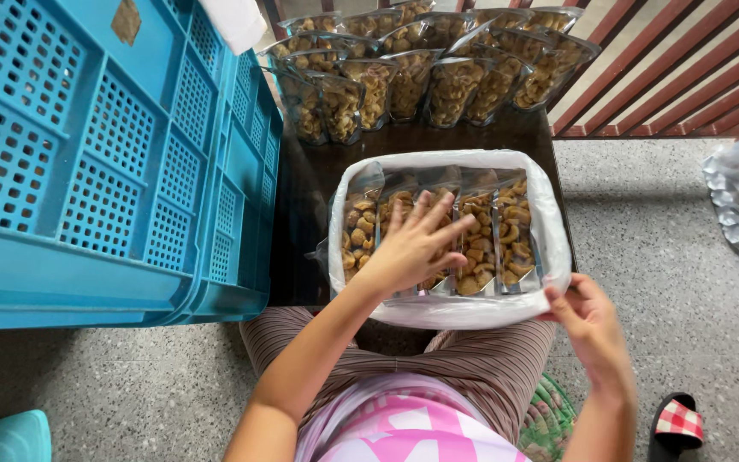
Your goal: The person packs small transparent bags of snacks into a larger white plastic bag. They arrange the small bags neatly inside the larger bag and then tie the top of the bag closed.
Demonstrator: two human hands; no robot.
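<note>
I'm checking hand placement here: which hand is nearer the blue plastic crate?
Left. The left hand lies flat on the snack pouches, on the side toward the blue crate; the right hand grips the box's far corner.

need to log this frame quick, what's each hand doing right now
Left hand: open, fingers spread flat on the clear pouches of cashews in the white-lined box.
Right hand: gripping the box's near right corner.

The left hand (412, 244) lies flat, fingers spread, on clear pouches of nuts (481, 239) standing in a row inside a white-lined box (549, 214). The right hand (590, 321) pinches the liner at the box's near right corner. More filled pouches (421, 73) crowd the dark table (297, 222) behind, beside a blue crate (104, 162).
</note>
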